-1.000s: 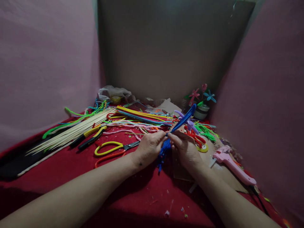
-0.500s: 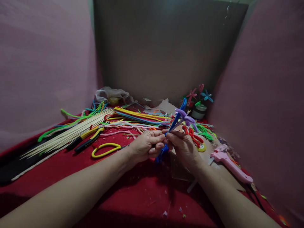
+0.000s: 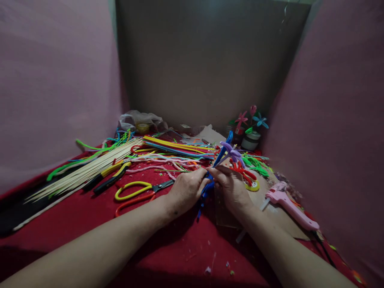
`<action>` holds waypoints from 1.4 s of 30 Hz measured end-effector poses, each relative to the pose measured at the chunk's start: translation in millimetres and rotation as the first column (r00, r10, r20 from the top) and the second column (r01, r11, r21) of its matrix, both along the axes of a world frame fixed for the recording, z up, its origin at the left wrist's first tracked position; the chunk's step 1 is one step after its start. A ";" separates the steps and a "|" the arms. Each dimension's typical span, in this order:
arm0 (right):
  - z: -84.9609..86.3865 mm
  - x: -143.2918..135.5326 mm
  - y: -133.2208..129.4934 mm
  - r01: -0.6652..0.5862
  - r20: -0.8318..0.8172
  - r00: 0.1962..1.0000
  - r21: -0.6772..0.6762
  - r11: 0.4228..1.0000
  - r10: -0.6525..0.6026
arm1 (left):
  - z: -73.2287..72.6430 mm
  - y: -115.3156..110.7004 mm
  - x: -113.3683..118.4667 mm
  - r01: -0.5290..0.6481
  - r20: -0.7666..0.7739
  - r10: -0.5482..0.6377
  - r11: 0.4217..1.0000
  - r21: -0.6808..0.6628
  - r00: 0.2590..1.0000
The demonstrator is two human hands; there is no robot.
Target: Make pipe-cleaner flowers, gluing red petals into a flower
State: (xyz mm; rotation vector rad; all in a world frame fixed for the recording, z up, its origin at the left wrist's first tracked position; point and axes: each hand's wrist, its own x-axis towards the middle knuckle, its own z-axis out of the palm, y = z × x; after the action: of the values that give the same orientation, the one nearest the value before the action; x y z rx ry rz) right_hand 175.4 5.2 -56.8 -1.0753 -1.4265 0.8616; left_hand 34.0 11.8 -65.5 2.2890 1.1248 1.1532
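Note:
A bundle of blue pipe cleaners (image 3: 208,187) passes between my hands, its upper part slanting up to the right and its loose ends hanging below. My left hand (image 3: 188,187) is closed, thumb and fingers pinching the bundle at its middle. Against it my right hand (image 3: 233,187) pinches the same spot, fingertips nearly touching the left ones. A purple pipe cleaner flower (image 3: 233,153) stands above my right hand beside the blue strands. Its stem runs down into the grip, where the fingers hide it. Scissors (image 3: 135,189) with yellow and red handles lie beside my left wrist.
Thin wooden sticks (image 3: 90,168) and pliers (image 3: 112,179) lie left on the red cloth (image 3: 180,248). Coloured pipe cleaners (image 3: 180,146) spread behind my hands. At right are a pink glue gun (image 3: 292,207) on cardboard (image 3: 282,222), green pipe cleaners (image 3: 256,165) and a jar (image 3: 251,141) by pipe cleaner flowers.
My left hand has rolled over, its back now facing up, and sits slightly lower. The blue bundle and purple flower have dropped a little. More of the scissors shows.

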 end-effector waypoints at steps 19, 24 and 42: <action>-7.1 4.2 8.3 -0.320 -0.323 0.901 -0.044 0.946 0.290 | 6.6 6.3 -4.1 0.672 0.748 -0.082 0.513 -0.535 0.659; -7.6 6.1 10.0 -0.393 -0.335 0.867 -0.001 0.919 0.370 | 7.6 4.6 -3.9 0.742 0.806 -0.060 0.434 -0.510 0.589; -6.8 -4.1 1.1 -0.141 -0.284 0.952 -0.082 0.987 0.113 | 5.3 -0.9 -2.3 -0.004 0.183 0.032 0.988 -0.154 0.983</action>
State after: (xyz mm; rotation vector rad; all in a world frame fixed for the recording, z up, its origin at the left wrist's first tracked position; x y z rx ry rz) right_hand 171.3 6.4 -63.6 -0.9026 -1.2347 1.1424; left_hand 31.7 10.9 -60.2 2.0152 1.1237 1.2133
